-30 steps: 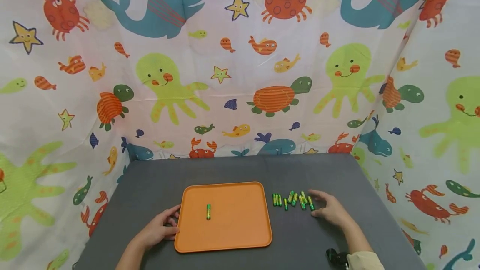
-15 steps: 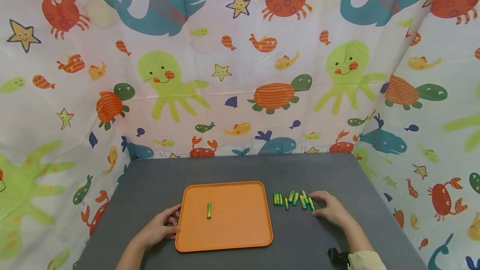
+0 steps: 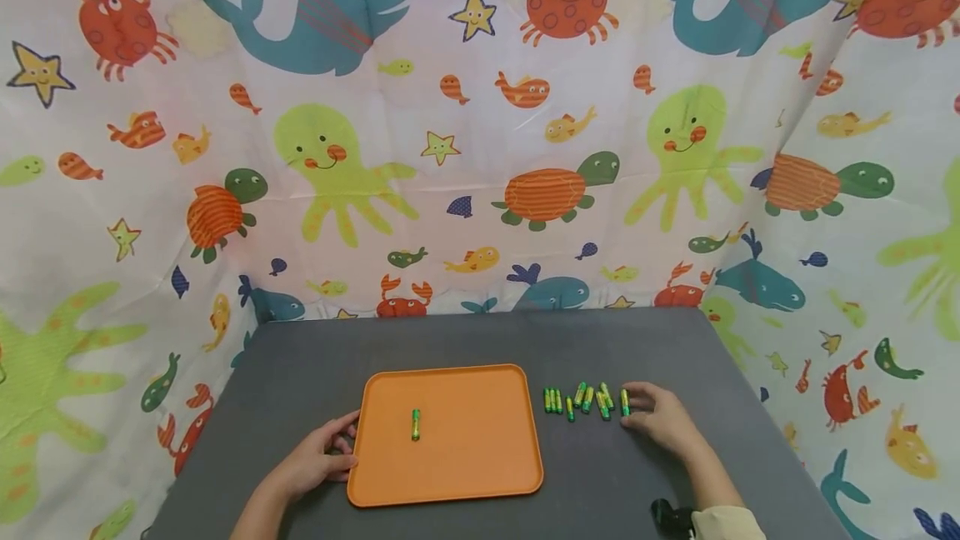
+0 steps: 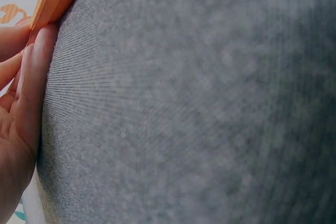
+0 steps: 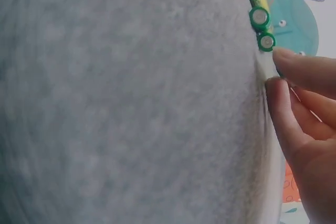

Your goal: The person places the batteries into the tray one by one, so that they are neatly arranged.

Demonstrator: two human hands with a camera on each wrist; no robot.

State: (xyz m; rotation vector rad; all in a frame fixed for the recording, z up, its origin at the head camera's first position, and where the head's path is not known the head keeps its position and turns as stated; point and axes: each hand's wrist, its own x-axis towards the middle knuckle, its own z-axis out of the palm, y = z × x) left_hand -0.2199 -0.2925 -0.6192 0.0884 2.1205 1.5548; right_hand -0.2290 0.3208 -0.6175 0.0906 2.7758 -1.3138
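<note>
Tray [image 3: 480, 440], orange, rectangular, with a raised rim: laid flat on the table; one green-and-yellow battery [image 3: 416, 425] held within its left half. Left hand [image 3: 324, 455]: placed at the tray's left side, the wrist brought in from the near left; rim touched by forefinger and thumb, set apart along it, the other fingers loosely bent. Right hand [image 3: 663, 422]: placed well right of the tray, palm turned toward it, forearm brought in from the near right; a second battery [image 3: 625, 403] pinched end to end between fingertips and thumb; whether it is lifted cannot be told. Loose batteries [image 3: 588, 399]: grouped right of the tray, between it and the right hand. Table [image 3: 450, 342]: dark grey, extended on every side of the tray. Curtain [image 3: 450, 207]: white, printed with sea animals, hung behind and to both sides of the tray. Sleeve [image 3: 727, 522]: cream, seen on the right forearm.
</note>
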